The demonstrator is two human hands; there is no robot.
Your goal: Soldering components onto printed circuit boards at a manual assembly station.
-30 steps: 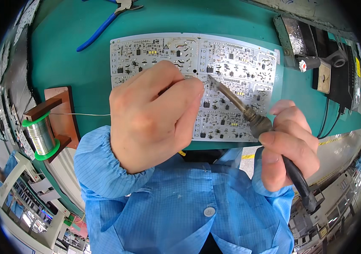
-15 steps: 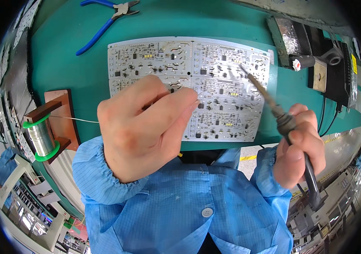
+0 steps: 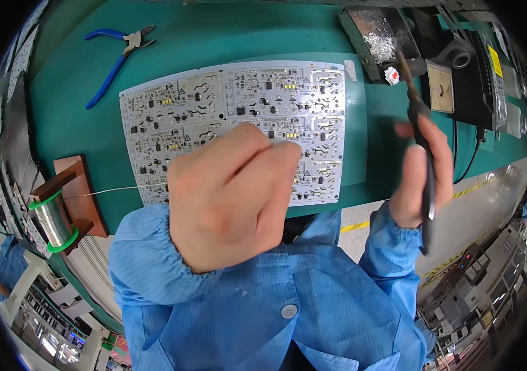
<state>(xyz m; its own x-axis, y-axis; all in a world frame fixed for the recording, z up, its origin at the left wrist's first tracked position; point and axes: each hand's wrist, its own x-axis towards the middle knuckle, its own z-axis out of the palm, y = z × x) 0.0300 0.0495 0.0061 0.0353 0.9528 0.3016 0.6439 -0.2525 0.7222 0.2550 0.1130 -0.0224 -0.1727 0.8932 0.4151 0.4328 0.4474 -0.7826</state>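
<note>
My left hand (image 3: 229, 191) is closed above the front middle of a white circuit board panel (image 3: 282, 93), covering part of it. Solder wire (image 3: 124, 188) runs from a green-rimmed spool (image 3: 54, 221) into this hand; its end is hidden by my fingers. On the right, my right hand (image 3: 427, 176) grips a soldering iron (image 3: 420, 114), slightly blurred. Its tip points away from me, over the edge of a dark metal box (image 3: 353, 40) with silvery solder scraps (image 3: 380, 46) in it. Whether the tip touches the box, I cannot tell.
Blue-handled cutting pliers (image 3: 115, 65) lie at the far left on the green mat (image 3: 214, 31). A brown stand (image 3: 81, 185) carries the spool. A black soldering station (image 3: 477, 93) with a sponge tray (image 3: 441, 88) and cables stands at the far right.
My right hand has carried the soldering iron from over the panel's right side to the scrap box. My left hand stays closed over the panel. The whole view has shifted somewhat.
</note>
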